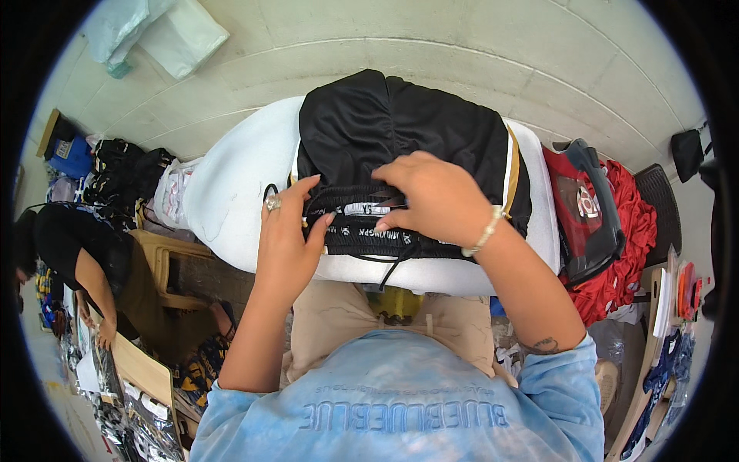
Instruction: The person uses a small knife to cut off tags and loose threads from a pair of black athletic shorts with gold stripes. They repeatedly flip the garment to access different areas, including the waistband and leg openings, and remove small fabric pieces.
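Observation:
Black shorts [431, 123] with white and gold side stripes lie across a white padded board [239, 165], their waistband [362, 239] toward me. My left hand [286, 235] wears a ring and closes on the left end of the waistband, thumb and fingers on either side of the fabric. Over the middle of the waistband, my right hand [431, 200] curls its fingers and thumb on the opened fabric, beside a white label [366, 209]. A small dark shape between its thumb and fingers is unclear. A black drawstring [395, 266] hangs from the waistband's near edge.
At the board's right end stands a red and grey iron [583, 208], with red fabric [635, 223] behind it. Dark clothes [127, 173] are piled at left, near a tan plastic chair [158, 258]. A person in black [69, 239] bends over packaged garments. A block wall [462, 54] runs behind.

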Action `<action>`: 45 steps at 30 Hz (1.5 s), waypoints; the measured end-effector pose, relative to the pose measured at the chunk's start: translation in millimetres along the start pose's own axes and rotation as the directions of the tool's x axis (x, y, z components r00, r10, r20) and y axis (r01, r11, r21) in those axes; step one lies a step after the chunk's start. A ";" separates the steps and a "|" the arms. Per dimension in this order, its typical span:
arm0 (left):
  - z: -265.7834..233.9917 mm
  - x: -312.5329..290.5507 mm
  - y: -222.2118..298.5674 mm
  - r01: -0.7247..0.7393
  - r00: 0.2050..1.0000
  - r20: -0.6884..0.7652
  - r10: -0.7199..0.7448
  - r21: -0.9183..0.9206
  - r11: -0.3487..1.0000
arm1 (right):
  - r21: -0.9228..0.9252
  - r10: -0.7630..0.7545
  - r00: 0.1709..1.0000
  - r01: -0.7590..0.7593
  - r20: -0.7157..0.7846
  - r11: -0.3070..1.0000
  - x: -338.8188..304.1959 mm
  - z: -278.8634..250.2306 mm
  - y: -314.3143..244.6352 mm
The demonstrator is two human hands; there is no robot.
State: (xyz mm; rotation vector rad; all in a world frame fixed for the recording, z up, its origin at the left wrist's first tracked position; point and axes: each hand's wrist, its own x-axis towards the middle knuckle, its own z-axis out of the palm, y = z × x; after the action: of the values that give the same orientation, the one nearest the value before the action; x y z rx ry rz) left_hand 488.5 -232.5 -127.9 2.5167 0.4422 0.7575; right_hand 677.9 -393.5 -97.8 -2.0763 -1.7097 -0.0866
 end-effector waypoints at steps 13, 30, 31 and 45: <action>-73.3 107.9 -33.5 -0.054 0.804 -0.557 0.209 0.281 0.958 | -0.397 -0.064 0.604 -0.437 -0.795 0.808 -28.9 -129.2 57.9; 24.9 -42.3 -46.6 -0.141 0.977 -0.158 0.144 0.032 0.990 | -0.062 0.304 0.838 -0.370 -0.453 0.927 -162.5 -7.2 34.5; 25.7 -42.9 -46.9 -0.138 0.978 -0.152 0.141 0.035 0.990 | -0.064 0.301 0.838 -0.369 -0.455 0.927 -162.4 -6.9 34.3; 8.8 -18.6 -30.7 0.365 0.903 -0.060 -0.425 -0.415 0.834 | 0.600 0.749 0.565 -0.481 -0.346 0.640 -163.6 -14.9 44.7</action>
State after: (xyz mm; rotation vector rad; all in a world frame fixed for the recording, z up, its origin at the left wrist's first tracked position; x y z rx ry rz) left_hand 473.8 -217.8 -158.4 1.9107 0.7554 0.7802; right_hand 685.8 -555.2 -150.7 -1.9035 -0.4723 -0.0710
